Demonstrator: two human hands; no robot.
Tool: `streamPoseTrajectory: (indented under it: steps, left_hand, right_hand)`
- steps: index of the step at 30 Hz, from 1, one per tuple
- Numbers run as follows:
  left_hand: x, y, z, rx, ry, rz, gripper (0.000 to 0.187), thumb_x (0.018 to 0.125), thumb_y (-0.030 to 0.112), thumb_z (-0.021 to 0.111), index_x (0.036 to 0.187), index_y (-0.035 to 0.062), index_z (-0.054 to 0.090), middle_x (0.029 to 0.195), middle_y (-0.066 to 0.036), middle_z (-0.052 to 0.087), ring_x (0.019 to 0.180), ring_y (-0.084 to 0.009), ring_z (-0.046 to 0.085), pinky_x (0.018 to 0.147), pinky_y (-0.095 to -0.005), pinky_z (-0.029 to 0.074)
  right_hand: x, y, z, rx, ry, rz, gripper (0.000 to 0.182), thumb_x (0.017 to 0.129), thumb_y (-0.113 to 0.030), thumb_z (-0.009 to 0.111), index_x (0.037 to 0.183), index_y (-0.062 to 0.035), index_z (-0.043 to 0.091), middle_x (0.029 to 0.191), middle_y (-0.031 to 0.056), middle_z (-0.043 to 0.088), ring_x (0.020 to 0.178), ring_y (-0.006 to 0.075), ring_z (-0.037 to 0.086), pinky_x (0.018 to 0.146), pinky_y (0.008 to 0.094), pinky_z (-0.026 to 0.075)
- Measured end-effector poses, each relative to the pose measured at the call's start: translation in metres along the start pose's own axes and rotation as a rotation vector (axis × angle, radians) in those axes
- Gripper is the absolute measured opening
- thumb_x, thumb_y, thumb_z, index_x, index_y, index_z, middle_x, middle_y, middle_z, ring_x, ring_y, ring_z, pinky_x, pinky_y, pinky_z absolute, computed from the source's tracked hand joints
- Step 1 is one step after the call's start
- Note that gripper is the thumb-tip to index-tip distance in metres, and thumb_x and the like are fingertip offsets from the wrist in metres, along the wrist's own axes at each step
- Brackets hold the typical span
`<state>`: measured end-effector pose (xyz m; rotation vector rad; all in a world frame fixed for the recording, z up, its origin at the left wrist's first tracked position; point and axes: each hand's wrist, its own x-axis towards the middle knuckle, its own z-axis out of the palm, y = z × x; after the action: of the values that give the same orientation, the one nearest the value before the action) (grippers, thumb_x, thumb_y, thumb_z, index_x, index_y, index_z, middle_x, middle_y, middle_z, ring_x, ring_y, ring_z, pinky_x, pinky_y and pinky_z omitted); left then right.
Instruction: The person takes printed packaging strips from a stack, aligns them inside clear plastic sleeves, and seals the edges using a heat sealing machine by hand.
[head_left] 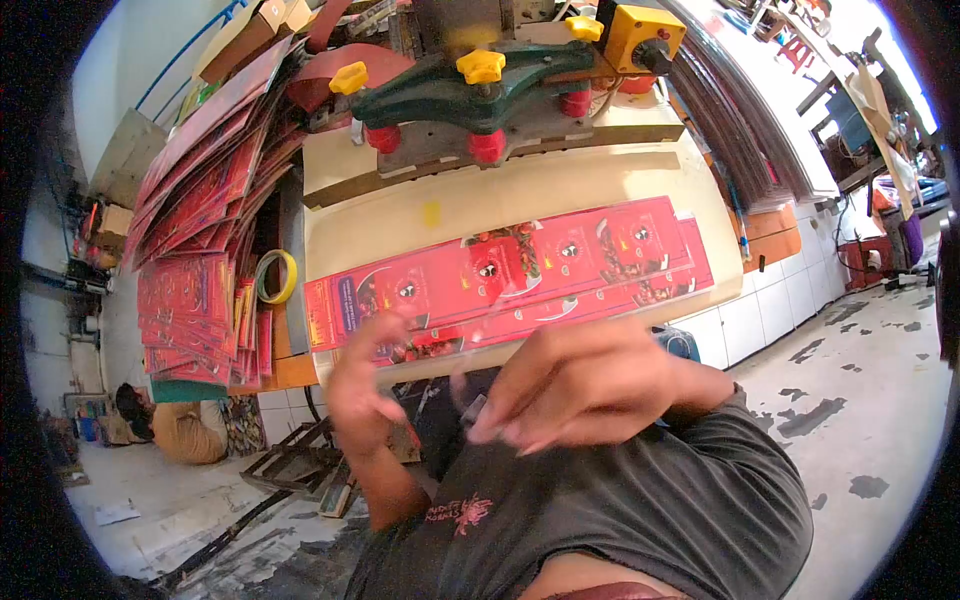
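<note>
Between sheets at the press [480, 95]: left hand [365, 385] and right hand [570, 385], both empty and loosely curled, just below printed strip [510, 275] on worktop [400, 215]; likely needing realignment next.

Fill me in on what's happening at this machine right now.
A person stands at a cream work table below a green clamp press with yellow knobs. A strip of flat red printed cartons lies across the table. The left hand is raised at the strip's near edge; the right hand, blurred, hovers just in front, holding nothing clear. More red sheets are stacked beside it.
</note>
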<state>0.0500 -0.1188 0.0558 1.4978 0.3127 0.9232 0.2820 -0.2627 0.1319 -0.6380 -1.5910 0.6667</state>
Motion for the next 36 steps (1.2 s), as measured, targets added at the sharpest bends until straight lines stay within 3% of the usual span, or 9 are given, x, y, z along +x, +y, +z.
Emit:
streamPoseTrajectory:
  steps: [7, 9, 13, 19, 21, 25, 26, 30, 36]
  left_hand:
    - [-0.023, 0.022, 0.023, 0.279, -0.340, -0.107, 0.051, 0.080, 0.034, 0.086, 0.113, -0.0020, 0.070, 0.085, -0.009, 0.071, 0.076, -0.0230, 0.071, 0.070, -0.0343, 0.054]
    - [-0.033, 0.031, 0.010, 0.127, 0.080, -0.321, 0.032, 0.086, 0.027, 0.080, 0.102, 0.0002, 0.071, 0.071, -0.007, 0.066, 0.067, -0.0182, 0.067, 0.064, -0.0323, 0.050]
    - [-0.041, 0.010, -0.084, 0.002, 0.205, 0.274, 0.017, 0.095, 0.018, 0.066, 0.096, 0.0010, 0.064, 0.053, 0.000, 0.051, 0.050, -0.0122, 0.045, 0.055, -0.0294, 0.032]
    - [-0.069, 0.065, -0.135, -0.163, 0.390, 0.417, 0.018, 0.095, 0.012, 0.057, 0.104, -0.0031, 0.062, 0.060, 0.000, 0.046, 0.059, -0.0099, 0.038, 0.061, -0.0277, 0.029]
    - [-0.078, 0.074, -0.148, 0.498, 0.695, 0.185, 0.027, 0.094, 0.011, 0.055, 0.114, -0.0054, 0.063, 0.068, 0.000, 0.046, 0.067, -0.0081, 0.042, 0.061, -0.0257, 0.029]
    - [-0.086, 0.088, -0.142, 0.827, 0.427, -0.547, 0.045, 0.095, 0.011, 0.059, 0.140, 0.0049, 0.059, 0.095, -0.003, 0.062, 0.085, -0.0133, 0.057, 0.084, -0.0282, 0.047]
    - [-0.097, 0.085, -0.157, 0.935, 0.302, -0.690, 0.054, 0.093, 0.010, 0.064, 0.147, 0.0093, 0.055, 0.118, -0.012, 0.067, 0.107, -0.0212, 0.062, 0.102, -0.0358, 0.047]
    - [-0.106, 0.073, -0.163, 1.123, 0.119, -0.712, 0.065, 0.088, 0.010, 0.071, 0.149, 0.0076, 0.051, 0.150, -0.019, 0.052, 0.136, -0.0288, 0.051, 0.114, -0.0424, 0.039]
    - [-0.065, 0.062, -0.106, 0.666, -0.085, -0.692, 0.053, 0.089, 0.011, 0.072, 0.140, 0.0049, 0.059, 0.136, -0.015, 0.063, 0.126, -0.0268, 0.060, 0.106, -0.0399, 0.046]
  right_hand:
    - [-0.007, 0.009, -0.008, -0.155, -0.060, 0.068, 0.012, 0.095, -0.006, 0.068, 0.104, 0.0017, 0.070, 0.113, 0.0184, 0.068, 0.106, 0.0307, 0.070, 0.088, 0.0391, 0.057]
    - [-0.014, 0.016, -0.020, -0.430, -0.038, 0.247, 0.025, 0.095, -0.010, 0.068, 0.117, 0.0005, 0.066, 0.120, 0.0169, 0.067, 0.112, 0.0346, 0.066, 0.094, 0.0431, 0.054]
    - [-0.046, 0.046, -0.062, -0.940, -0.074, 0.492, 0.049, 0.090, -0.023, 0.073, 0.134, -0.0080, 0.059, 0.130, 0.0169, 0.062, 0.122, 0.0359, 0.059, 0.101, 0.0444, 0.049]
    - [-0.065, 0.078, -0.083, -1.232, 0.021, 0.603, 0.063, 0.079, -0.029, 0.082, 0.130, -0.0003, 0.059, 0.124, 0.0200, 0.061, 0.120, 0.0384, 0.056, 0.100, 0.0457, 0.049]
    - [-0.064, 0.086, -0.089, -1.126, 0.029, 0.713, 0.061, 0.077, -0.032, 0.083, 0.124, 0.0006, 0.063, 0.118, 0.0210, 0.061, 0.116, 0.0391, 0.057, 0.099, 0.0456, 0.049]
    - [-0.062, 0.089, -0.098, -1.072, 0.045, 0.715, 0.052, 0.079, -0.030, 0.083, 0.119, -0.0015, 0.066, 0.112, 0.0175, 0.060, 0.109, 0.0356, 0.058, 0.094, 0.0433, 0.049]
    - [-0.064, 0.094, -0.101, -1.061, 0.052, 0.683, 0.048, 0.079, -0.031, 0.082, 0.114, -0.0008, 0.067, 0.111, 0.0187, 0.061, 0.110, 0.0373, 0.058, 0.094, 0.0448, 0.049]
    - [-0.056, 0.088, -0.101, -0.994, 0.082, 0.695, 0.040, 0.081, -0.030, 0.081, 0.106, -0.0007, 0.067, 0.106, 0.0189, 0.062, 0.110, 0.0388, 0.058, 0.093, 0.0463, 0.049]
    - [-0.045, 0.065, -0.102, -0.983, 0.146, 0.647, 0.031, 0.080, -0.025, 0.081, 0.099, -0.0045, 0.067, 0.098, 0.0144, 0.062, 0.093, 0.0354, 0.064, 0.081, 0.0448, 0.052]
